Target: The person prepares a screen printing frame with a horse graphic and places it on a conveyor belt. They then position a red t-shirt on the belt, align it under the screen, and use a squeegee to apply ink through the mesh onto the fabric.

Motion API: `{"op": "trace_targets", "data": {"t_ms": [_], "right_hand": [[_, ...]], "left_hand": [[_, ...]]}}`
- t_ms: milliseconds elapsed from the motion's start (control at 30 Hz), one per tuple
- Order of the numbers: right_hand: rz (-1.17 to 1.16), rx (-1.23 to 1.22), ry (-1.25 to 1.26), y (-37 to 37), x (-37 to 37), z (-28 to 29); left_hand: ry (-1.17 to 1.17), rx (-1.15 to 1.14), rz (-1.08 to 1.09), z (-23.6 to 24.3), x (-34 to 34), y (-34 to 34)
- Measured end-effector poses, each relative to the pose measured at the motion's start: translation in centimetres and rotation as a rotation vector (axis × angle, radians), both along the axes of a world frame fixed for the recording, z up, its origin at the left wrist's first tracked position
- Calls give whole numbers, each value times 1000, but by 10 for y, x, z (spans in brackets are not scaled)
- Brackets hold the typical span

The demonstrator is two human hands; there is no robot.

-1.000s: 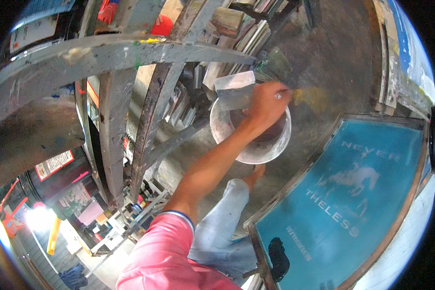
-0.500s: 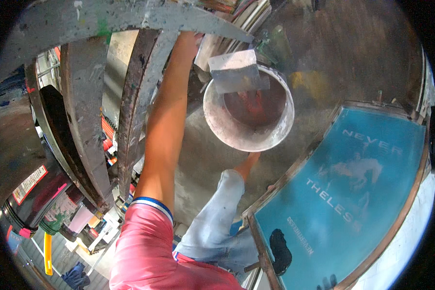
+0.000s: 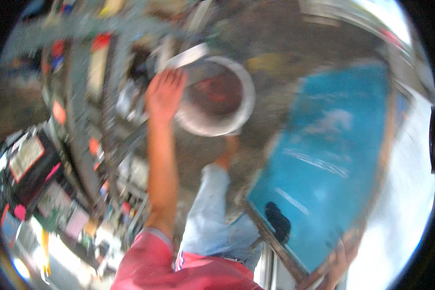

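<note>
A whitish bucket (image 3: pixel 250 99) with dark reddish-brown contents stands at the centre. A pale flat scraper (image 3: pixel 191 55) lies across its far left rim. My left hand (image 3: pixel 166 96) is at the scraper's near left end, fingers stretched toward it; motion blur hides whether they touch. At the lower right, my right hand (image 3: pixel 340 258) grips the edge of a wooden-framed silk screen (image 3: pixel 319 154). The screen's blue mesh bears pale lettering and a pale figure. A black blot (image 3: pixel 278 222) marks its near left part.
Grey paint-spattered rack bars (image 3: pixel 79 106) run along the left. Beyond them are dark containers (image 3: pixel 29 159) and cluttered small items. My leg (image 3: pixel 205 198) and bare foot are below the bucket, on the stained floor (image 3: pixel 285 41). A white surface (image 3: pixel 406 193) borders the screen at right.
My left hand has come back from beyond the bars to the scraper at the bucket. My right hand now shows at the screen's lower edge. The whole view has shifted and blurred.
</note>
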State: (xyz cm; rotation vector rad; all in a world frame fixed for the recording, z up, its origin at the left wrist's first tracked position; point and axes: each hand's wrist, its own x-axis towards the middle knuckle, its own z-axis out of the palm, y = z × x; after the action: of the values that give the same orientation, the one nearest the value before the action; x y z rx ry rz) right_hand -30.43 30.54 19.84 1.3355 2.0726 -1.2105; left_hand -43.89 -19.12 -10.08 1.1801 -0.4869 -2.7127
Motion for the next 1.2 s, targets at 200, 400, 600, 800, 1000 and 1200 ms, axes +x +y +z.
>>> {"op": "trace_targets", "data": {"t_ms": [200,400,600,800,1000,1200], "right_hand": [[8,-319,131,29,27,-29],[-33,-256,329,55,100,-11],[-19,-137,530,123,114,53],[126,-29,761,208,10,101],[162,24,846,273,-136,139],[222,34,856,314,-254,204]], "left_hand": [[-233,-1195,-1293,50,115,69],[-165,-1388,-1535,131,253,44],[-697,-1269,-1483,150,408,19],[-717,-935,-1567,174,438,72],[-829,-897,-1494,131,339,150],[-430,-1431,-1260,156,117,234]]}}
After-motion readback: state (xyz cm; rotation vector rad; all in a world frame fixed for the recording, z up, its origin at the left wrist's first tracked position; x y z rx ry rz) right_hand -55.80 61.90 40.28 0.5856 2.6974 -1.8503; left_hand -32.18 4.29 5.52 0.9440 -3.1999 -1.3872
